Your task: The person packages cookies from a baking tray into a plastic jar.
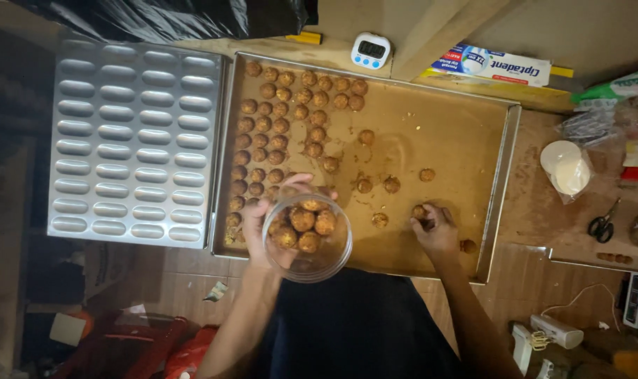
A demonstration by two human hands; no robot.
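While our left hand (263,224) cups a clear bowl (307,237) of brown balls, our right hand (437,230) pinches one ball (419,211) near the tray's (498,203) front edge.

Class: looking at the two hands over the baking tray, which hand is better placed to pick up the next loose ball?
Right hand: its fingers already touch a loose ball, while the left hand holds the clear container.

Bare forearms and hands, dark garment over the lap.
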